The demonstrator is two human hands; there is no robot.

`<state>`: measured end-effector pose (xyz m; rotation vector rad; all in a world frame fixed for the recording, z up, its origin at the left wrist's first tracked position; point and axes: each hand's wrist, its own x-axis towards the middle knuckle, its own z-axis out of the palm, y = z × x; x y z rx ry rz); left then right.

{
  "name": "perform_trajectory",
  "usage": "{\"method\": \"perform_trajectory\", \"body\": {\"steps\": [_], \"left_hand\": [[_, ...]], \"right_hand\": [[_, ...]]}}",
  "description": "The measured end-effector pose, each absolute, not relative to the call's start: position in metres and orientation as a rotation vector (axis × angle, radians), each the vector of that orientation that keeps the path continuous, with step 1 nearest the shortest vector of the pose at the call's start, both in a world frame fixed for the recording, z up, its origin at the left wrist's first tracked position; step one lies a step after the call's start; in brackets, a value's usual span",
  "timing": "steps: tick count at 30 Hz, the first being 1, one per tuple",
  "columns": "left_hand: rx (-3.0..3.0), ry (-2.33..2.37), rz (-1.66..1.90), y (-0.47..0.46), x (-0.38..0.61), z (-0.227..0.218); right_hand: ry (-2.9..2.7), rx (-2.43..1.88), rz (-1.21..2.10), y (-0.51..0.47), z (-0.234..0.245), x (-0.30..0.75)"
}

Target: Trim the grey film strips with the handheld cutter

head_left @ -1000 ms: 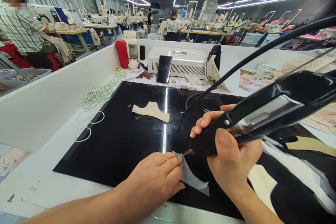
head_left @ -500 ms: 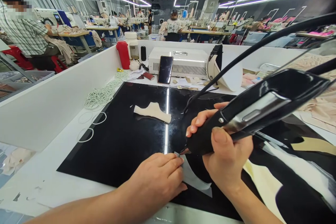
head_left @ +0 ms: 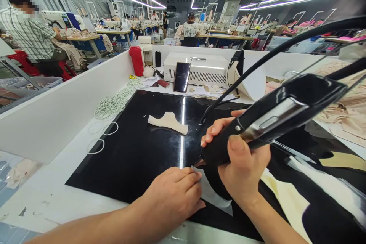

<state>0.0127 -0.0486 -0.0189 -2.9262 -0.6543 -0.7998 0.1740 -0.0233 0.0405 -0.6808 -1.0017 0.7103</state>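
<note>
Left hand: fingers drawn together over the upper end of a grey sheet, thumb low on its near side. Fingertips are partly hidden; cannot tell whether they pinch the sheet or only press it down.

Right hand: wrapped round the dark grip of a black tool, thumb along its side. The tool's tip points down to the grey sheet's upper end, just beside the left fingers; contact cannot be confirmed.

Position: the grey sheet lies on a black mat on the white worktop, its free end reaching toward the lower right between the two forearms.

Progress: judged as under way, with attention at one end of the sheet. Its long curved edge lies away from the tip; whether that part is done or left, cannot tell. A cream piece lies apart, farther up the mat, out of both hands. Pale yellow cloth and a tan piece lie to the right, also unheld; finished or waiting, not shown.
</note>
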Motion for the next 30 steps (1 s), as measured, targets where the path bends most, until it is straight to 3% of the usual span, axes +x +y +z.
{"method": "perform_trajectory", "body": {"steps": [30], "left_hand": [[-2.969,-0.564,-0.735,-0.042,0.004,-0.009]], "right_hand": [[-0.951,-0.823,0.665,-0.089,0.064,0.225]]}}
